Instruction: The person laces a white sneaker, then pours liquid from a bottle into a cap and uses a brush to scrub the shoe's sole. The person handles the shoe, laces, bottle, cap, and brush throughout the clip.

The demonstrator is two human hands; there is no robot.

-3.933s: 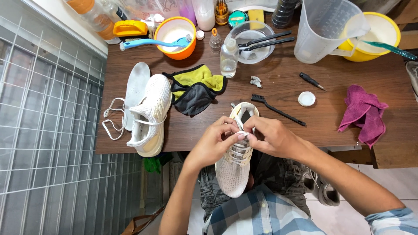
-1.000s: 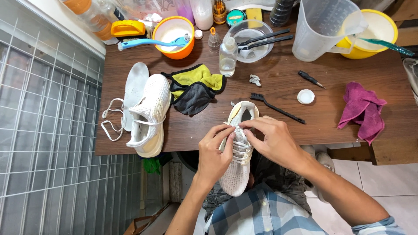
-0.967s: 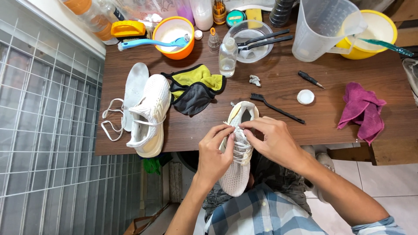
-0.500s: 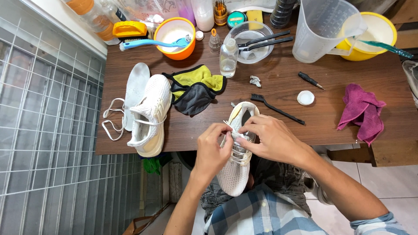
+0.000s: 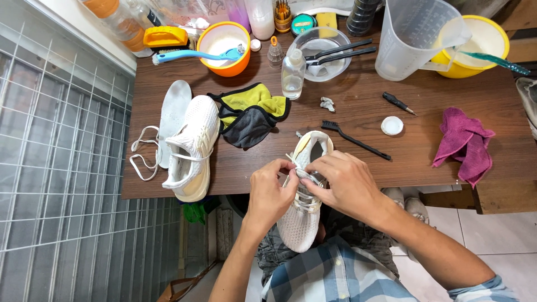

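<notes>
white knit sneaker [image 5: 300, 221] held over the lap at the near edge of the brown wooden surface [image 5: 358, 162], left hand [image 5: 270, 194] and right hand [image 5: 342, 184] fingers pinched on its white lace [image 5: 306, 176], seemingly near the top eyelets, second white sneaker [image 5: 193, 146] lying left, black brush [image 5: 354, 140] just beyond

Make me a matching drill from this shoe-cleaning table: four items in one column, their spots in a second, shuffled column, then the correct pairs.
Things:
1. white knit sneaker with laces
2. second white knit sneaker
3. magenta cloth
4. blue-handled brush

Places:
A. crumpled at the right end of the brown wooden table
B. lying across the orange bowl
C. between the left hand and right hand, over the lap
D. on the table's left part, beside a white insole

Pairs: 1-C, 2-D, 3-A, 4-B
</notes>
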